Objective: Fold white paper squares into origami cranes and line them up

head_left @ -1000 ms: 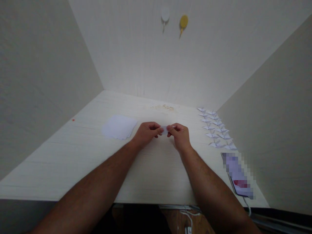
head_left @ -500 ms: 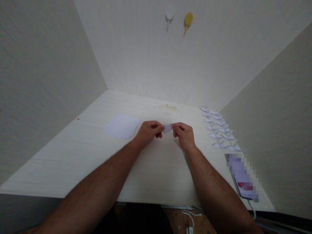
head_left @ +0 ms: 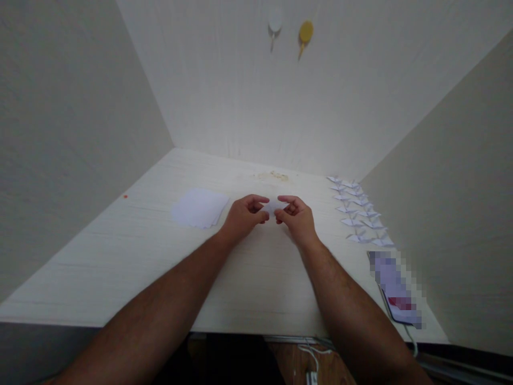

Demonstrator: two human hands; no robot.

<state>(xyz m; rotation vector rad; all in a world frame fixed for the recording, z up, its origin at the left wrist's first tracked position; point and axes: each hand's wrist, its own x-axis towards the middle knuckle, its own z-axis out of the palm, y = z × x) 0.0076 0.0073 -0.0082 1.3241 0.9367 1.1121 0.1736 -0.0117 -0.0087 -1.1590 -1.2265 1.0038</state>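
Both of my hands meet over the middle of a pale wooden table. My left hand and my right hand each pinch one side of a small piece of white paper held between them, just above the tabletop. Thumbs and forefingers are curled round it; most of the paper is hidden by the fingers.
A stack of white paper squares lies left of my hands. Several small folded paper cranes stand in rows at the right. A phone with a cable lies near the front right edge. Walls enclose three sides; two hooks hang on the back wall.
My fingers have shifted on the small paper, thumbs and forefingers now curled apart around it. The hands stay in about the same spot over the table.
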